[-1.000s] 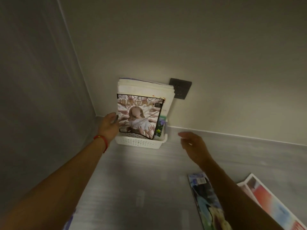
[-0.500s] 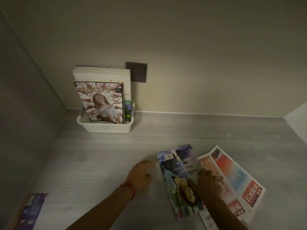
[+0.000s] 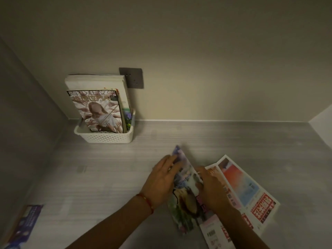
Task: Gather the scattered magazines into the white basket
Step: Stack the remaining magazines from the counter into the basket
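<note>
Both hands on the glossy magazine with the purple-and-green illustrated cover (image 3: pixel 186 191), tilted up off the pale grey wood-grain desk (image 3: pixel 107 177). Left hand (image 3: pixel 161 178) laid along its left edge, fingers fairly straight; right hand (image 3: pixel 212 191) curled over the right edge, grip apparently pinching the cover, though blurred. Best lifted by the spine side, pages kept closed, then slid upright into the white perforated plastic basket (image 3: pixel 106 136) far left by the wall, in front of the magazines already standing there (image 3: pixel 98 108). Underneath and to the right, a red-and-white printed magazine (image 3: pixel 251 194), likely to drag along. Near the left edge, a purple leaflet (image 3: pixel 27 221). Behind the basket, a dark grey wall socket (image 3: pixel 132 78).
</note>
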`<state>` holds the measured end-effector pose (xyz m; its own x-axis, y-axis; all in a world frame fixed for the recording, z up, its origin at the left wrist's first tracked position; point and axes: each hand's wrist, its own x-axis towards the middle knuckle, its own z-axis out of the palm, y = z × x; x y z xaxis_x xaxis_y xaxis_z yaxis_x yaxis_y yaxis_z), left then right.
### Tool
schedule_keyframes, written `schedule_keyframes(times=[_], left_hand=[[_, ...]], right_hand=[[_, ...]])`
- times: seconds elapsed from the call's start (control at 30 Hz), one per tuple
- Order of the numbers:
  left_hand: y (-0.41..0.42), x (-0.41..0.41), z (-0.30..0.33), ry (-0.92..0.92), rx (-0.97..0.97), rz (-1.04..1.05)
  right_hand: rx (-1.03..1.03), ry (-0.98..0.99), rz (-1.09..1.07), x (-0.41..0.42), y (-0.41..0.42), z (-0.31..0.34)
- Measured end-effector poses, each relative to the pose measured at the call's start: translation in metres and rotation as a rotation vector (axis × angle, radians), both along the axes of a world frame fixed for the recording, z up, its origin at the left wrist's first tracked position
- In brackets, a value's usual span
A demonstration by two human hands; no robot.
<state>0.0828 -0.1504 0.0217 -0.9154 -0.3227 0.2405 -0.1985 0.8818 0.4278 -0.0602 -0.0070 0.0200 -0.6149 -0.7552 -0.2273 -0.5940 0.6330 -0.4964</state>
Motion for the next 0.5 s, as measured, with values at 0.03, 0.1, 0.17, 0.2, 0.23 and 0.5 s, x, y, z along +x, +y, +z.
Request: schedule_keyframes(times=[0.03, 0.1, 0.17, 0.2, 0.23, 0.5], left_hand=[[-0.001, -0.005, 0.007, -0.008, -0.136, -0.023], [-0.004, -0.010, 0.018, -0.132, -0.290, -0.040], [-0.010, -0.008, 0.025, -0.305, -0.284, -0.031], [-0.016, -0.005, 0.028, -0.314, -0.228, -0.036], [-0.023, 0.001, 0.032, -0.269, -0.113, -0.040], [-0.086, 0.074, 0.046, 0.144, 0.592, 0.340]], right_hand=[[-0.043, 0.031, 0.073, -0.003, -0.003, 0.013], [-0.104, 0.059, 0.255, -0.010, -0.010, 0.033], [-0.126, 0.096, 0.387, -0.009, -0.020, 0.053], [-0.145, 0.154, 0.442, -0.008, -0.025, 0.058], [-0.114, 0.228, 0.477, -0.007, -0.031, 0.066], [-0.613, -0.004, -0.237, -0.003, -0.068, 0.070]])
